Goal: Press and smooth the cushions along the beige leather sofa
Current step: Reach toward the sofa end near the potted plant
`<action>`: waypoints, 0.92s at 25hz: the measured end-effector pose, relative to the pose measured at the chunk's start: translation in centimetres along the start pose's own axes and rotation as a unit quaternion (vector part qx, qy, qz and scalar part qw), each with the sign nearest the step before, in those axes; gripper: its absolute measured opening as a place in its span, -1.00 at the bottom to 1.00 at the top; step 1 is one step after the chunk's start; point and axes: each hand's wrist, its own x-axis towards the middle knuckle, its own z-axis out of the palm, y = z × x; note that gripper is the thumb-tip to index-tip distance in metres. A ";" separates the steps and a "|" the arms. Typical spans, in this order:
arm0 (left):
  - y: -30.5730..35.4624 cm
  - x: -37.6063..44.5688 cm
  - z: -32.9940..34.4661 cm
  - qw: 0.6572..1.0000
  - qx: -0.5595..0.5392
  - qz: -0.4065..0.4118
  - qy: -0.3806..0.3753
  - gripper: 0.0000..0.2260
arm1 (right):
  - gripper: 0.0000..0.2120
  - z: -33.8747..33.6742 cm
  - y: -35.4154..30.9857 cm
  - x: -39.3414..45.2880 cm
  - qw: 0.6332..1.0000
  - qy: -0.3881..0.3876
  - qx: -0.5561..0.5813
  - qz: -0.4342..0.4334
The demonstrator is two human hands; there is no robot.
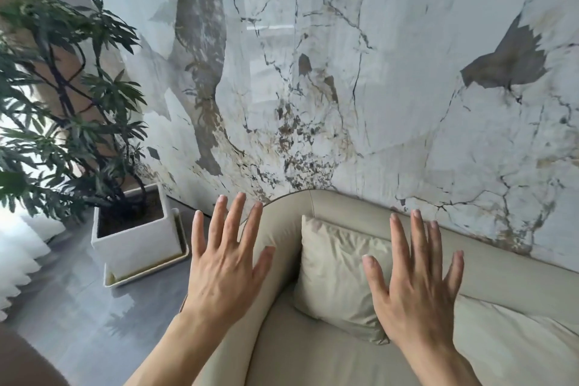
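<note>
The beige leather sofa (pixel 501 273) fills the lower right, its rounded left end curving around at centre. A pale square throw cushion (pixel 335 273) leans in the sofa's left corner. A second, wrinkled cushion (pixel 513 341) lies to its right. My left hand (pixel 227 263) is held flat with fingers spread, above the sofa's left arm (pixel 279 235). My right hand (pixel 413 279) is also flat and spread, over the right edge of the square cushion. Neither hand holds anything. I cannot tell whether the palms touch the surfaces.
A marble-patterned wall (pixel 344 72) rises directly behind the sofa. A leafy plant (pixel 62 103) in a white square pot (pixel 138 238) on a tray stands on the grey floor (pixel 78 307) to the left. White curtain folds hang at the far left.
</note>
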 end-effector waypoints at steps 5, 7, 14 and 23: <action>-1.9 6.0 4.8 0.998 -0.021 0.057 -0.012 -0.42 | -0.31 4.2 -1.4 2.7 0.997 -0.014 -0.028 0.066; -2.9 8.1 6.9 0.996 -0.036 0.078 -0.014 -0.42 | -0.31 5.8 -2.3 3.6 0.995 -0.014 -0.044 0.089; -11.2 17.1 16.3 0.975 -0.095 0.196 -0.043 -0.41 | -0.34 12.6 -11.6 6.1 0.973 -0.020 -0.153 0.173; -15.4 20.3 16.8 0.945 -0.169 0.273 -0.062 -0.41 | -0.34 11.2 -19.5 6.3 0.948 0.011 -0.189 0.257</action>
